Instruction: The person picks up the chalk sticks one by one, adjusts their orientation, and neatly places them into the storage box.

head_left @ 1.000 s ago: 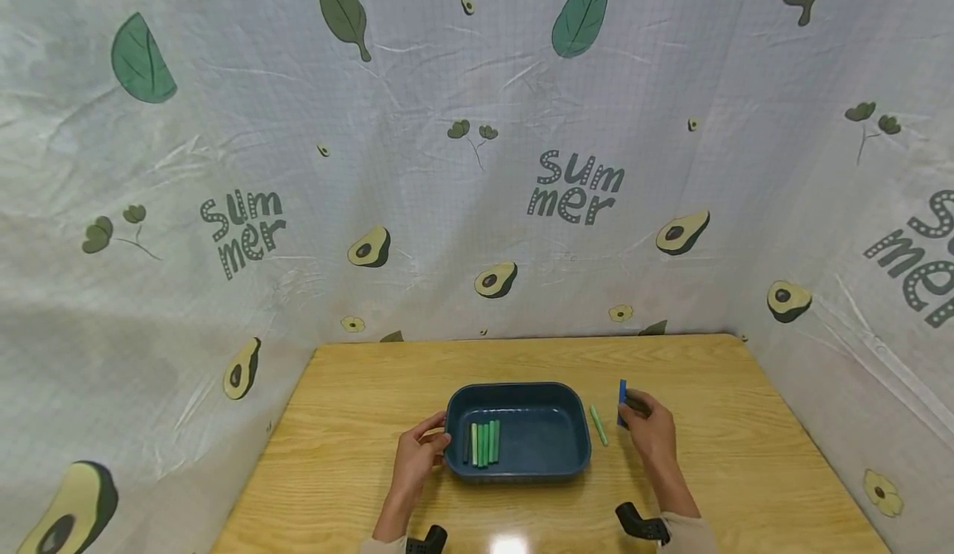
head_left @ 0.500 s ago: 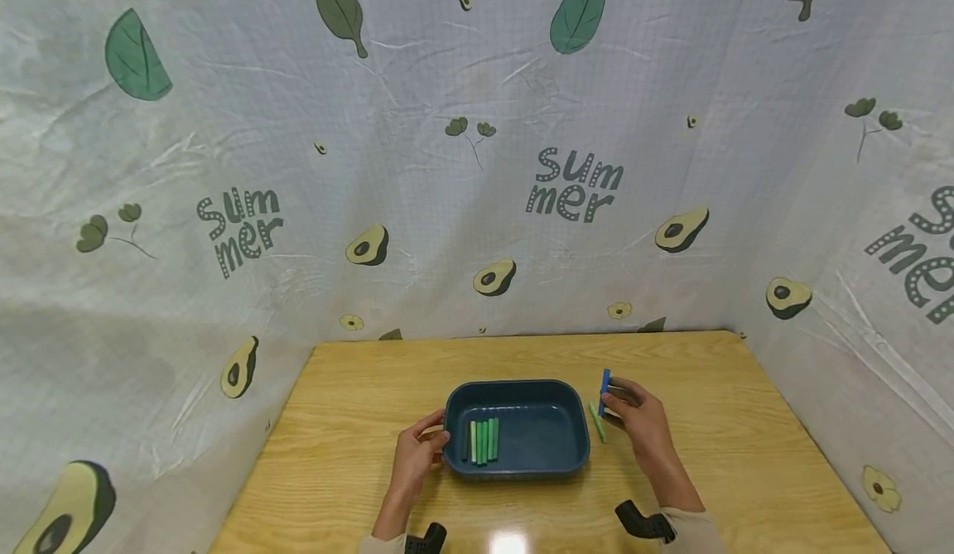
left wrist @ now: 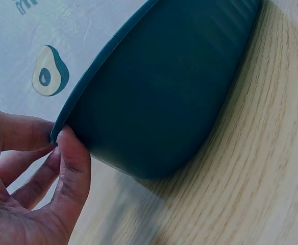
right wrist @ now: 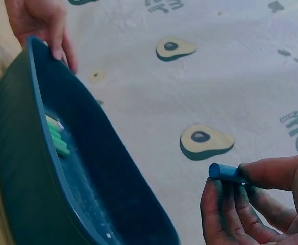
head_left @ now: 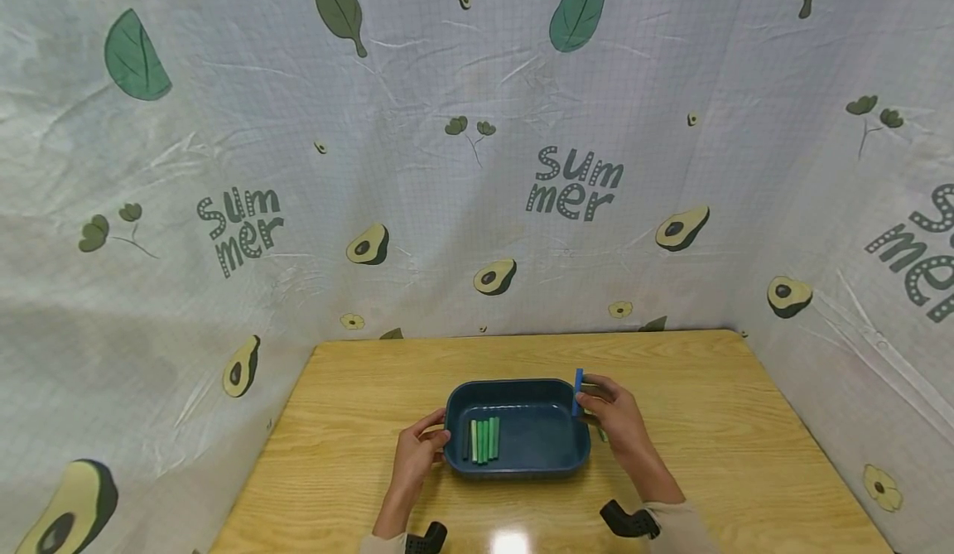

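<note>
A: Left hand (head_left: 417,455)?
B: Pinches the tray (head_left: 514,463) by its left rim; green chalks (head_left: 482,441) lie just inside, long axes pointing away.
A: Right hand (head_left: 611,417)?
B: Grips a blue chalk (head_left: 577,392), near upright, over the tray's right rim. Tray lies to its left.
A: Surface?
B: Wood table (head_left: 745,455), avocado-print cloth (head_left: 477,165) walls around.

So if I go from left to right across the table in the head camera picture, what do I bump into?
Left hand → green sticks → bare tray floor → blue stick → right hand.
</note>
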A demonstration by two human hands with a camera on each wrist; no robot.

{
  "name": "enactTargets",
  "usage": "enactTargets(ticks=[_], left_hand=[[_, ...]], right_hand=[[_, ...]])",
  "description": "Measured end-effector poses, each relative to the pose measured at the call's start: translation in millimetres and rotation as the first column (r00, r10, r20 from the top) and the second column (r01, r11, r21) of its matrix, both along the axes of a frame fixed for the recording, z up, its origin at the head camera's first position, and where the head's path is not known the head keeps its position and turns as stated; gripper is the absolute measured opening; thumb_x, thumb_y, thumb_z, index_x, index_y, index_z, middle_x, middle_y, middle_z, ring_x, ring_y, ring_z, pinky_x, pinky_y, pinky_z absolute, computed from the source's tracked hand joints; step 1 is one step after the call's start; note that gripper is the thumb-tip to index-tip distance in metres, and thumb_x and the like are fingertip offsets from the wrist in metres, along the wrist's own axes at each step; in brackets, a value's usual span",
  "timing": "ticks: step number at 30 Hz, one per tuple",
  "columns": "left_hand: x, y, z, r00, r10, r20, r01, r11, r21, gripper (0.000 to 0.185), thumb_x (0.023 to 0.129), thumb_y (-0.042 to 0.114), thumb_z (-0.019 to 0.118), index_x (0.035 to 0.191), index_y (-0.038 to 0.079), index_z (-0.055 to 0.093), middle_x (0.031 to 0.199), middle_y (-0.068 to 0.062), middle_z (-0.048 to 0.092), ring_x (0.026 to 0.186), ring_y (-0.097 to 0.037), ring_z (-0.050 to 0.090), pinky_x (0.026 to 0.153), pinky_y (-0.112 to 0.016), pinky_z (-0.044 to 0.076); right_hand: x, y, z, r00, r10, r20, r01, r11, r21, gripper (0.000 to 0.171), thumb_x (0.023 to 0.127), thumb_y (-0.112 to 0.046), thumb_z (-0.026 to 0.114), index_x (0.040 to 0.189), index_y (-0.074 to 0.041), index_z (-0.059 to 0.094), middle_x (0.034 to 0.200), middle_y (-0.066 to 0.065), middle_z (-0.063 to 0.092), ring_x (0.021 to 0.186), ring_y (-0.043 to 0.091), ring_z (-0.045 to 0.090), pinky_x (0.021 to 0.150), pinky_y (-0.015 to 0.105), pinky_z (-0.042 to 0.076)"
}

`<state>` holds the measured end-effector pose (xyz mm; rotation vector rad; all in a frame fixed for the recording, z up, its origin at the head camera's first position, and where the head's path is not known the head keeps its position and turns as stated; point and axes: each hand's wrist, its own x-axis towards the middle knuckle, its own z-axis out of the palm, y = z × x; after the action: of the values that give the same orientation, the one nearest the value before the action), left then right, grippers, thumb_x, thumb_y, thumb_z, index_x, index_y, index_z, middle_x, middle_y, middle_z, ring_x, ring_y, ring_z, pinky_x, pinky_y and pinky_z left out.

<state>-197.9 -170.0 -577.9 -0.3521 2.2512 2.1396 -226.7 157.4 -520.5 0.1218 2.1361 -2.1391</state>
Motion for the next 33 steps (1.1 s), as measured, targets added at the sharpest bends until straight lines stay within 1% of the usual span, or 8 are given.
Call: enactTargets(ticks=[3,6,8,14,19,24,27,33], left_hand=[[0.9,-0.2,1.4,1.0,-0.001,0.002,0.001,1.0,0.006,0.044,0.091,0.001,0.062,0.134,0.001,0.059,0.126,-0.022,0.06,0.085,-0.015,0.064,0.058,-0.027,0.054],[1.4,0.0,2.9,1.0,-0.004,0.004,0.004,1.0,0.013,0.044,0.091,0.001,0.062,0.135,0.001,0.058,0.126,-0.023,0.06,0.085,-0.015,0.063,0.059,-0.028,0.054],[1.7,0.2,3.9,1.0,-0.005,0.006,0.005,1.0,0.013,0.044,0.091,0.001,0.062,0.135,0.001,0.058,0.126,-0.022,0.06,0.085,-0.015,0.063,0.059,-0.028,0.054],[2.2,0.5,4.8,1.0,-0.006,0.011,0.006,1.0,0.003,0.044,0.091,0.001,0.062,0.134,0.001,0.059,0.125,-0.022,0.06,0.085,-0.015,0.063,0.06,-0.029,0.054],[2.0,0.7,3.9,1.0,-0.007,0.008,0.007,1.0,0.008,0.044,0.091,0.0,0.061,0.134,0.001,0.059,0.125,-0.022,0.06,0.084,-0.015,0.062,0.059,-0.029,0.054],[2.2,0.7,3.5,1.0,-0.011,0.003,0.011,1.0,0.005,0.044,0.091,0.0,0.061,0.135,0.001,0.058,0.125,-0.022,0.059,0.084,-0.015,0.062,0.06,-0.03,0.055],[2.1,0.8,3.2,1.0,-0.011,0.004,0.011,1.0,0.003,0.044,0.091,0.0,0.061,0.135,0.001,0.058,0.124,-0.022,0.06,0.084,-0.016,0.063,0.06,-0.03,0.055],[1.0,0.7,2.8,1.0,-0.009,0.005,0.009,1.0,0.002,0.044,0.091,0.0,0.061,0.134,0.001,0.059,0.125,-0.022,0.059,0.084,-0.016,0.063,0.06,-0.031,0.055]], right_hand=[[-0.2,-5.5,0.1,1.0,0.017,-0.005,-0.017,1.0,0.007,0.053,0.096,-0.009,0.059,0.145,0.001,0.04,0.137,0.028,0.05,0.107,0.017,0.062,0.095,0.046,0.053],[-0.8,-10.0,0.6,1.0,0.025,-0.01,-0.024,1.0,0.013,0.053,0.097,-0.01,0.059,0.145,0.002,0.04,0.138,0.029,0.05,0.11,0.021,0.063,0.093,0.044,0.054],[-1.2,-13.1,1.2,1.0,0.029,-0.01,-0.029,0.999,0.016,0.053,0.096,-0.01,0.06,0.145,0.001,0.041,0.136,0.029,0.051,0.108,0.021,0.064,0.091,0.042,0.055],[-1.7,-25.8,0.4,0.999,0.032,-0.002,-0.032,0.999,0.019,0.049,0.094,-0.009,0.062,0.14,0.002,0.047,0.128,0.026,0.056,0.098,0.02,0.066,0.087,0.044,0.056],[-2.6,-38.3,-6.9,0.999,0.049,0.018,-0.049,0.999,-0.005,0.048,0.093,-0.006,0.063,0.138,0.001,0.049,0.126,0.026,0.058,0.099,0.025,0.066,0.085,0.046,0.056],[-3.9,-49.5,-14.4,0.996,0.082,0.019,-0.082,0.997,0.005,0.049,0.092,-0.003,0.063,0.138,0.005,0.048,0.129,0.03,0.055,0.104,0.032,0.065,0.082,0.047,0.057],[-4.3,-55.2,-16.7,0.995,0.091,0.039,-0.092,0.996,0.019,0.048,0.091,-0.002,0.063,0.136,0.005,0.049,0.128,0.03,0.057,0.104,0.032,0.065,0.08,0.046,0.058],[-5.7,-64.6,-19.9,0.989,0.124,0.084,-0.128,0.991,0.038,0.048,0.09,-0.003,0.064,0.136,0.005,0.049,0.122,0.028,0.059,0.097,0.029,0.066,0.077,0.047,0.058]])
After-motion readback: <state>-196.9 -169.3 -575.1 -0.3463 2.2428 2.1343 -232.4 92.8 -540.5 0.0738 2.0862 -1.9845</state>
